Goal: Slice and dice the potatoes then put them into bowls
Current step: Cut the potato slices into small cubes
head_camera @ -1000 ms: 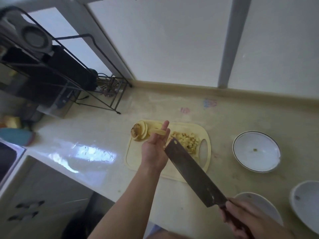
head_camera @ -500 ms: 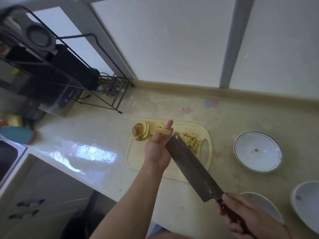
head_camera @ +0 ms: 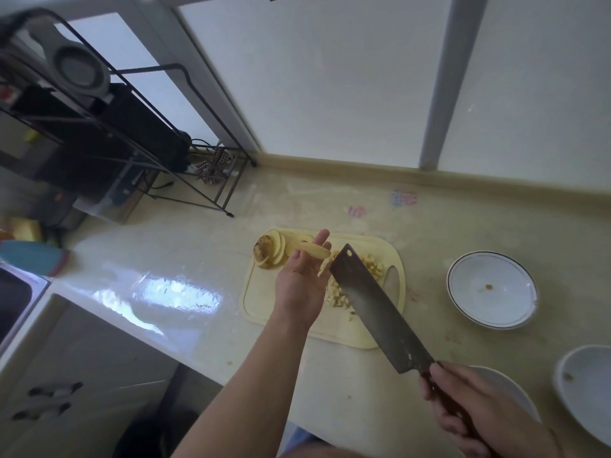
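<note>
On the cutting board a heap of diced potato lies at its right half, partly behind the cleaver, while a fan of uncut potato slices sits at its far left corner. The bowl right of the board holds only a speck, so I judge the dicing partly done and the filling hardly begun. The left hand hovers over the board, fingers nearly straight, with one potato slice resting across them. The right hand, nearer than the board, has its grip clamped around the cleaver's handle.
</note>
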Available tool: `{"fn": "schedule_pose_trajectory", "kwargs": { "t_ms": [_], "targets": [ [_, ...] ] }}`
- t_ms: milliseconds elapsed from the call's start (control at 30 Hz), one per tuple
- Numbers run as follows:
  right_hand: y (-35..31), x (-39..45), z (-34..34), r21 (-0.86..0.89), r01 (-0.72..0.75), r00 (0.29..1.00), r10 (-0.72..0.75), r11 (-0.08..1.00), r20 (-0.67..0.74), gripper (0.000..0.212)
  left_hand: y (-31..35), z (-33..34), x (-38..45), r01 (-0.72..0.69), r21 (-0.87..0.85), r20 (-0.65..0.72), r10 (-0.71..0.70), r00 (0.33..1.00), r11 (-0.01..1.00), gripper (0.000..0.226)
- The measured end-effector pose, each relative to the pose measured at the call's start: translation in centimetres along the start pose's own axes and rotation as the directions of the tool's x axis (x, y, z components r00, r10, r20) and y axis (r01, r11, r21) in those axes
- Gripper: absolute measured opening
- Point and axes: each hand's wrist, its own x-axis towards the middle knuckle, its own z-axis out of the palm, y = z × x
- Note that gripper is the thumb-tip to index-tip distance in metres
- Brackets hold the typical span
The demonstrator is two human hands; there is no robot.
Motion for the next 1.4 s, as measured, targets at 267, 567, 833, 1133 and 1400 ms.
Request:
{"fn": "schedule_pose_trajectory", "kwargs": {
  "t_ms": [267, 567, 833, 1133, 1400],
  "targets": [
    [0.9, 1.9, 2.2, 0.022, 0.09, 0.991, -0.087, 0.996, -0.107, 0.058, 0.4, -6.0, -0.6, 0.001, 0.777, -0.208, 0.254, 0.945, 0.629, 0.013],
    [2.1, 6.4, 7.1, -0.246, 0.027, 0.987, -0.065, 0.969, -0.148, 0.036, -0.2, -11.3, 0.0, -0.193, 0.979, 0.17, 0.264, 0.949, 0.063, 0.03],
    [2.7, 8.4, 8.0, -0.24, -0.002, 0.957, -0.068, 0.971, -0.283, 0.032, -2.5, -15.7, 0.6, -0.532, 0.777, 0.613, 0.213, 0.761, -0.336, 0.054],
    [3.0, 8.9, 8.6, -0.44, -0.015, 0.967, -0.1, 0.898, -0.236, 0.04, -3.1, -16.0, 0.6, -0.53, 0.754, 0.638, 0.241, 0.731, -0.388, 0.051],
    [1.4, 8.6, 7.5, -0.609, 0.059, 0.958, -0.216, 0.791, -0.186, 0.047, -3.5, -16.2, 0.9, -0.643, 0.66, 0.748, 0.264, 0.609, -0.389, 0.039]
  ]
}}
